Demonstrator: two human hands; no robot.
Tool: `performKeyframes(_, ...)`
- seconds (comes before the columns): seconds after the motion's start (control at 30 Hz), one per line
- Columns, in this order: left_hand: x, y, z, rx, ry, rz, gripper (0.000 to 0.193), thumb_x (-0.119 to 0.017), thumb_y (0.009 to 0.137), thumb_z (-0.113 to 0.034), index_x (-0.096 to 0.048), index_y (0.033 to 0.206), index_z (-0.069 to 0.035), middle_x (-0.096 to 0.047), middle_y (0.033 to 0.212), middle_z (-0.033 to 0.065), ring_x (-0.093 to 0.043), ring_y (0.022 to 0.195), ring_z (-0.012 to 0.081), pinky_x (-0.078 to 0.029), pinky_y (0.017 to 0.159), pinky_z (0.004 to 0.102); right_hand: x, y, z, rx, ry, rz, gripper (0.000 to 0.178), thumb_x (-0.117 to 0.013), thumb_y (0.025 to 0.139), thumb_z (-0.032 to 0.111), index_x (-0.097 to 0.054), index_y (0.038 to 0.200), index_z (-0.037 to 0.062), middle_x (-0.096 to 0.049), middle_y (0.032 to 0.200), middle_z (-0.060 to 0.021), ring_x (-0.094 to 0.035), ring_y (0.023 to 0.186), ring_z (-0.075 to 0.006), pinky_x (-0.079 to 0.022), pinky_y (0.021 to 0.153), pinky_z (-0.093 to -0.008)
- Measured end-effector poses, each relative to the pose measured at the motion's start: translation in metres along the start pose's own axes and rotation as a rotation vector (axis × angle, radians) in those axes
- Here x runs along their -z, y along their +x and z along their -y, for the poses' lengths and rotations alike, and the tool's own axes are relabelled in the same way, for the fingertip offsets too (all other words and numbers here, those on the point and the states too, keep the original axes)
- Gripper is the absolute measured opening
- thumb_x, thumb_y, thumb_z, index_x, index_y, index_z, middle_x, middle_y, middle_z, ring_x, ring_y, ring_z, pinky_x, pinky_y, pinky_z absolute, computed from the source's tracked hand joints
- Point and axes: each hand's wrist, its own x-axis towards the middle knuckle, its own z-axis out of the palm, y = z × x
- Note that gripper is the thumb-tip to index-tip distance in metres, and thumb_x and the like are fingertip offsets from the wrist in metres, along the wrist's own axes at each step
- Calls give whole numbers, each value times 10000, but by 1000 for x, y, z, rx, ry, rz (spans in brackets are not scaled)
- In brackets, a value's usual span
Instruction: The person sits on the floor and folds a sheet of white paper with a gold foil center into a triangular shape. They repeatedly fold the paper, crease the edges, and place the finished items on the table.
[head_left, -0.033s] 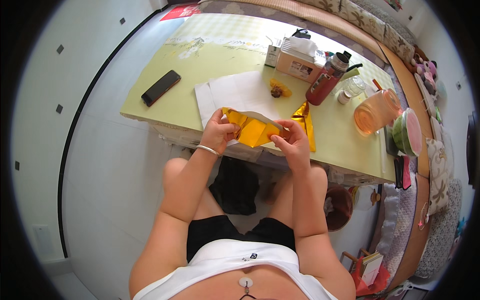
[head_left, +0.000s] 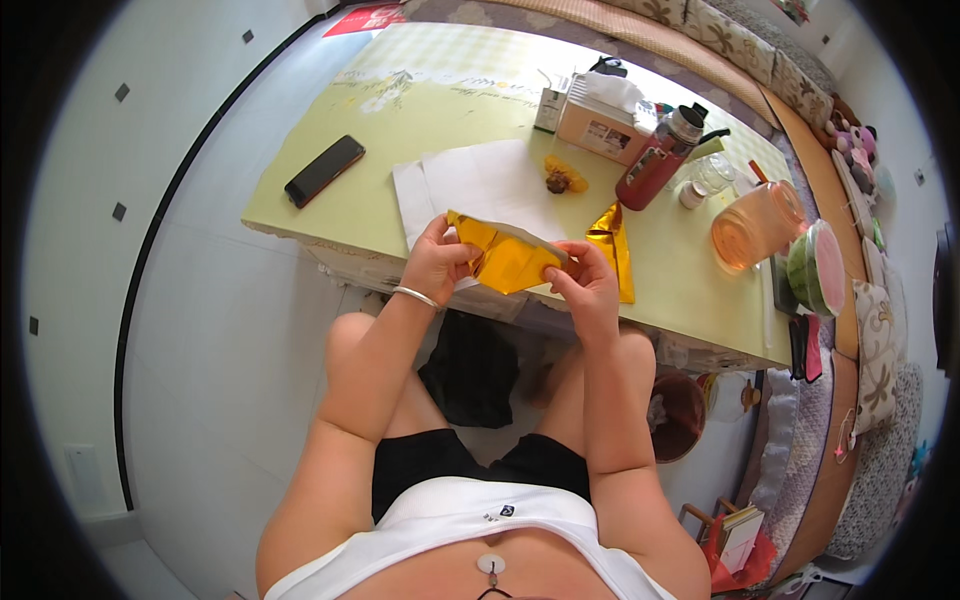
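Note:
I hold a sheet of gold foil paper [head_left: 505,262], partly folded with a white edge on top, over the near edge of a pale green table [head_left: 400,110]. My left hand [head_left: 435,262], with a silver bangle on its wrist, pinches the sheet's left end. My right hand [head_left: 585,285] pinches its right end. A second piece of gold paper [head_left: 612,250] lies on the table just past my right hand. White paper sheets [head_left: 480,185] lie behind the held sheet, with a small yellow and brown object [head_left: 563,177] at their right edge.
A black phone [head_left: 324,170] lies at the table's left. At the right stand a red bottle [head_left: 655,160], a tissue box [head_left: 600,115], an orange pitcher [head_left: 755,225] and a cut watermelon [head_left: 818,268]. A brown bin [head_left: 680,415] sits under the table.

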Motion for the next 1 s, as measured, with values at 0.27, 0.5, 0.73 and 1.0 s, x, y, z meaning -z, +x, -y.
performKeyframes(0.27,6,-1,-16,43,18,-12,237,-664,849,39,-624,1070,-38,-679,865,62,-668,727,147,-550,623,288,-9,7,-20,92,164,-71,244,-634,895,-112,-658,1107,7,-668,1098,-63,-642,928,-118,-524,787,-251)
performKeyframes(0.5,21,3,-14,24,114,108,372,-668,864,45,-644,1224,-47,-677,846,61,-615,602,126,-486,546,244,-1,10,-21,220,14,-55,160,-602,946,-85,-692,1039,9,-674,1144,-71,-632,950,-106,-508,759,-232)
performKeyframes(0.73,16,2,-19,-5,105,119,446,-666,896,41,-633,1327,-68,-709,904,37,-584,597,99,-442,518,232,13,3,-16,44,46,38,186,-578,975,-63,-708,1092,0,-712,1057,-78,-681,743,-138,-514,646,-231)
performKeyframes(1.0,20,1,-23,-123,279,171,206,-630,914,47,-702,1093,-26,-716,919,77,-654,656,144,-535,583,251,19,2,-8,-45,53,26,213,-549,979,-70,-714,1104,-17,-729,1042,-101,-690,729,-145,-529,652,-240)
